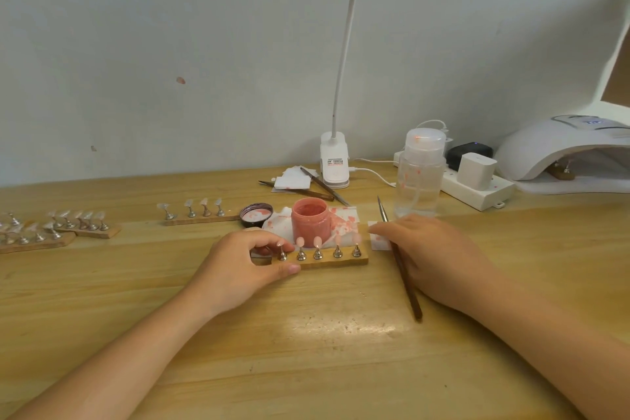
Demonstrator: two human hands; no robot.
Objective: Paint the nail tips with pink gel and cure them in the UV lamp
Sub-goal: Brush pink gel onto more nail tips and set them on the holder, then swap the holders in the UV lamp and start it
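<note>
1. Pale wood, the table (306, 351) ran under everything, with a grey wall behind it.
2. The white UV lamp (559, 150) sat at the far right, one wooden holder just visible inside its mouth.
3. A white clip-on desk lamp (334, 160) stood at the back, and beside it a clear pump bottle (421, 174) and a white power strip (477, 189).
4. My right hand (433, 256) lay knuckles up with the brush (400, 259) tucked under it; its fingers curled round the handle and touched a white wipe (378, 239).
5. My left hand (245, 266) pinched the left end of the wooden nail-tip stand (335, 261), thumb at the near edge and fingers curled over the far side.
6. The open jar of pink gel (311, 222) stood just behind the stand on a pink-stained paper towel (344, 218), its lid (256, 214) lying upturned to the left.
7. Further stands of clear tips (201, 213) waited along the left.
8. Five nail tips (317, 241) rode on metal pegs on my stand, at least the middle ones pink.
</note>
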